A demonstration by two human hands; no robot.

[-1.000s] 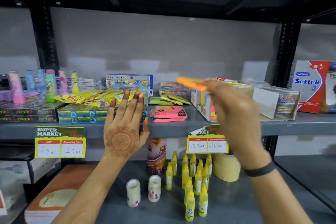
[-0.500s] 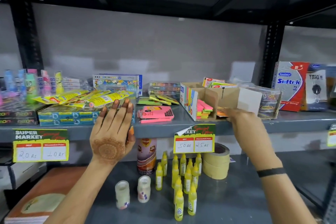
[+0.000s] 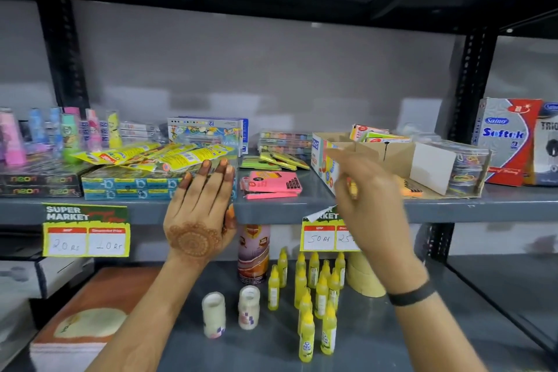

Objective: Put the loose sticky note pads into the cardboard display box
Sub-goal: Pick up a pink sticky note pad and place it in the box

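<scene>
A cardboard display box [image 3: 395, 152] stands open on the middle shelf, with a few packets upright at its back. An orange pad [image 3: 410, 188] lies on its lowered front flap. Loose pink sticky note pads [image 3: 274, 183] are stacked on the shelf left of the box, and green pads [image 3: 273, 160] lie behind them. My right hand [image 3: 363, 190] hovers blurred in front of the box's left half, fingers loosely apart, with nothing clearly in it. My left hand [image 3: 199, 214] rests flat and empty against the shelf edge, left of the pink pads.
Yellow packets [image 3: 157, 157] lie on blue boxes [image 3: 126, 187] behind my left hand. A clear tub in a white sleeve [image 3: 447, 169] and a Softek box [image 3: 507, 142] stand to the right. Yellow glue bottles [image 3: 314, 290], small jars and tape rolls [image 3: 362, 278] fill the lower shelf.
My right hand carried an orange pad to the box, let it go at the box's right front, and has now swung back left, empty. My left hand stayed at the shelf edge.
</scene>
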